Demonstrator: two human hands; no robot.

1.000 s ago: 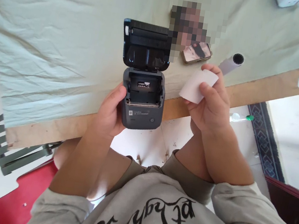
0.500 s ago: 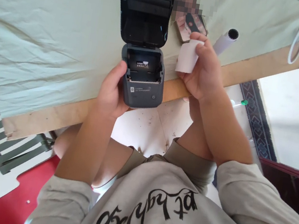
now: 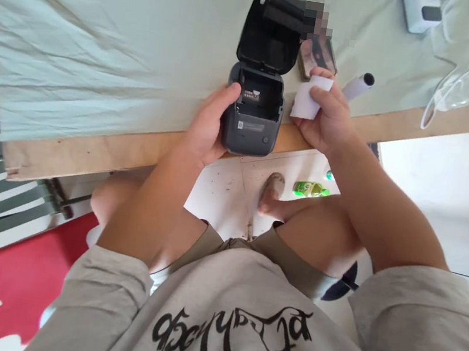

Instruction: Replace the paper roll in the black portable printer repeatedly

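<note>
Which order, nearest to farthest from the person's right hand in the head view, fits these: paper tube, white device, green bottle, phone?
From the right hand:
1. Phone, just beyond the fingers on the cloth.
2. Paper tube, to the hand's right on the table; too close to the phone to rank firmly.
3. Green bottle, on the floor below.
4. White device, far corner.

The dark grey box-shaped label printer (image 3: 253, 116) is sitting at the near edge of the cloth-covered tabletop (image 3: 106, 30), lid raised behind it. The left hand (image 3: 206, 129) is lying against its left side; the right hand (image 3: 327, 122), holding a white paper roll (image 3: 307, 101), is just right of it. A phone (image 3: 318, 55) and a white tube (image 3: 358, 85) are lying behind.
</note>
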